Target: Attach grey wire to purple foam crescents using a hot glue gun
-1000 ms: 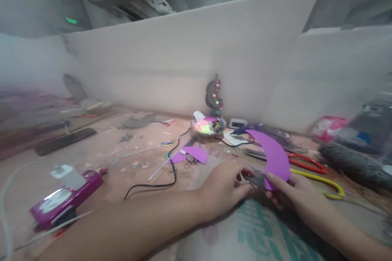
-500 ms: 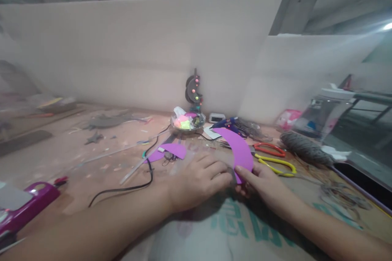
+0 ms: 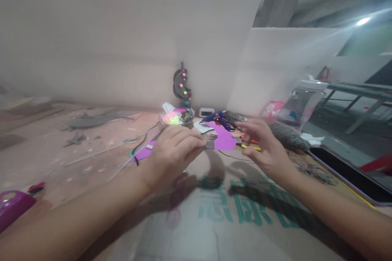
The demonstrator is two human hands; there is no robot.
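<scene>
My left hand (image 3: 180, 151) is closed, its thumb and fingers pinching a purple crescent-shaped sheet (image 3: 226, 139) by a grey part at its near edge. The crescent is raised over the table and casts a curved shadow below. To its right, my right hand (image 3: 261, 147) is apart from the sheet, fingers spread and holding nothing. Behind the crescent lies a blue glue gun (image 3: 219, 118) with a small red light. Pliers with yellow handles (image 3: 249, 147) are partly hidden behind my right hand. Another purple piece (image 3: 143, 153) rests left of my left hand.
A bowl (image 3: 176, 122) of colourful bits stands before a grey crescent ornament (image 3: 180, 85) with coloured balls. On the right are grey yarn (image 3: 288, 135), a phone (image 3: 346, 173) and a clear bottle (image 3: 301, 104). A magenta tool (image 3: 15, 209) and grey star-shaped scrap (image 3: 75, 140) lie left.
My right hand has let go of the purple crescent and moved away, opening. The crescent has been turned and lifted in my left hand. The view has shifted right.
</scene>
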